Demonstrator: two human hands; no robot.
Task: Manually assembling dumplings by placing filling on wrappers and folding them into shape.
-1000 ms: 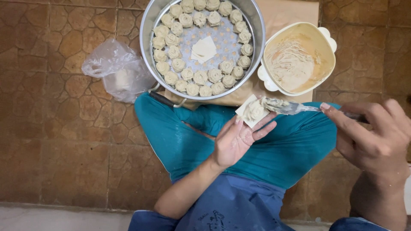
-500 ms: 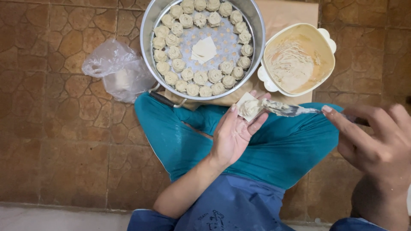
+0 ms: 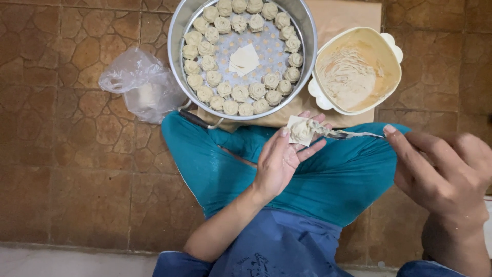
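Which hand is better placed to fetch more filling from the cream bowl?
Right, likely. The right hand already holds the utensil, and the cream bowl sits on its side. The left hand is occupied cradling the filled wrapper.

Compared with a second ago, my left hand (image 3: pixel 279 161) sits a little higher and closer to the steamer pan (image 3: pixel 177 31), fingers curled more around the square wrapper (image 3: pixel 299 131). The wrapper, earlier lying flatter on my fingertips with its corners showing, now cups inward. The spoon (image 3: pixel 353 135) in my right hand (image 3: pixel 443 172) is pushed further in: its tip, previously at the wrapper's edge, now lies over the middle, and the lump of pale filling (image 3: pixel 303 129) rests on the wrapper. My right forefinger stretches straighter along the handle than before.
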